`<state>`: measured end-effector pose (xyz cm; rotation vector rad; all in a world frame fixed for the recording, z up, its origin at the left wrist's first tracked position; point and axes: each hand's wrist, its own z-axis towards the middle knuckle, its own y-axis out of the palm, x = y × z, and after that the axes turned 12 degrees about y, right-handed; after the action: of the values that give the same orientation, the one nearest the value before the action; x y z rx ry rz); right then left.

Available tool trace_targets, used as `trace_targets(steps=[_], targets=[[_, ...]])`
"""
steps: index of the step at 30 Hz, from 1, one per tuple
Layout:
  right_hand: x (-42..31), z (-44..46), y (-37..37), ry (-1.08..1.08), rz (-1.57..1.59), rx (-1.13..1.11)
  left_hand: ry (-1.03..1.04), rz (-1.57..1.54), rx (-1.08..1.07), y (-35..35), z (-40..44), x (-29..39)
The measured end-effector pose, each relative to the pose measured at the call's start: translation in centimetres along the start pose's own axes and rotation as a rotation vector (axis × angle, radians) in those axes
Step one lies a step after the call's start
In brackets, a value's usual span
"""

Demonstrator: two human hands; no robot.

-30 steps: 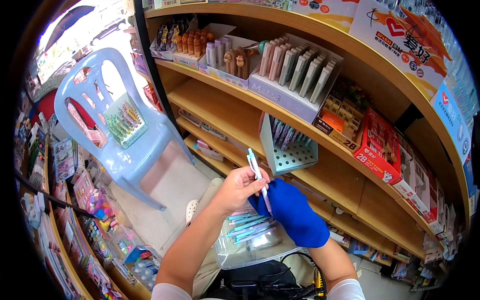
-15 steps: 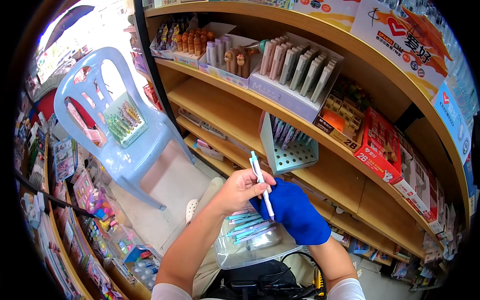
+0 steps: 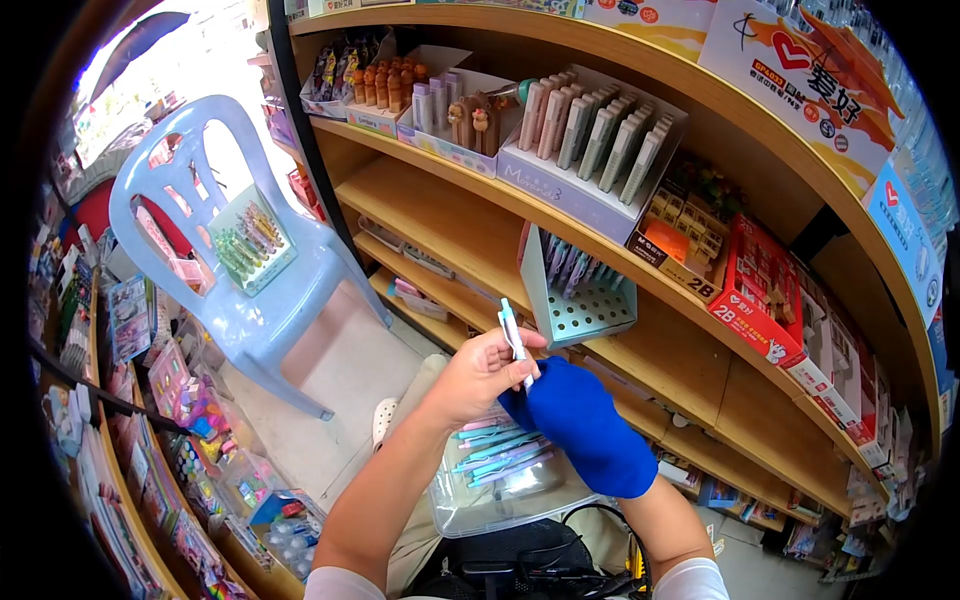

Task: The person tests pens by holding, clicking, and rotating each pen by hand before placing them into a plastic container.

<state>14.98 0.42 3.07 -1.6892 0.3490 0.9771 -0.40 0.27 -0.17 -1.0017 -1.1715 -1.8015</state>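
My left hand (image 3: 478, 378) pinches a slim pen (image 3: 511, 330) with a light blue top and a white barrel, held tilted with its top end up. A blue cloth cover (image 3: 585, 425) hides my right hand's fingers, and its folds close round the lower part of the pen. Below both hands is a clear plastic tray (image 3: 450, 520), where several turquoise, white and lilac pens (image 3: 505, 455) lie side by side.
Wooden shelves (image 3: 760, 425) run along the right, with boxed stationery (image 3: 590, 140) on the upper one. A pale perforated pen stand (image 3: 580, 322) juts out ahead. At left, a blue plastic chair (image 3: 275, 310) bears a pen display (image 3: 250, 245).
The pen, lying in front of the blue cloth before, now has its lower half hidden in the cloth. The covered right hand has shifted slightly left and down.
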Motion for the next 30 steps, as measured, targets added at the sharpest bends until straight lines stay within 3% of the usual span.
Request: trace_targets(steps=[2, 5, 8, 11, 14, 17, 22, 24, 26, 30], targets=[[-0.1, 0.6, 0.3, 0.012, -0.139, 0.091, 0.007, 0.009, 0.009, 0.2, 0.0, -0.1], [0.4, 0.2, -0.5, 0.153, 0.256, -0.089, 0.043, 0.013, 0.014, 0.4, -0.1, -0.1], [1.0, 0.1, -0.3, 0.210, 0.280, -0.132, 0.057, -0.017, -0.003, 0.3, 0.0, -0.1], [-0.2, -0.9, -1.2, 0.278, 0.588, -0.221, 0.051, -0.057, -0.003, 0.1, -0.1, 0.1], [1.6, -0.2, -0.6, -0.276, -0.001, -0.029, 0.073, -0.114, -0.011, -0.2, 0.0, -0.2], [1.8, 0.0, -0.4, -0.364, -0.004, 0.037, 0.091, -0.124, -0.025, -0.2, 0.0, -0.2], [1.2, -0.4, -0.4, -0.055, 0.143, -0.035, 0.089, -0.156, -0.013, -0.2, 0.1, -0.3], [1.1, -0.3, -0.1, -0.021, 0.088, 0.008, 0.085, -0.125, -0.008, -0.2, 0.1, -0.2], [-0.1, 0.2, 0.0, -0.055, -0.159, 0.112, 0.086, -0.064, 0.022, 0.2, 0.1, 0.1], [2.2, 1.0, 0.4, 0.006, -0.036, -0.052, 0.141, 0.071, 0.123, 1.2, 0.1, -0.6]])
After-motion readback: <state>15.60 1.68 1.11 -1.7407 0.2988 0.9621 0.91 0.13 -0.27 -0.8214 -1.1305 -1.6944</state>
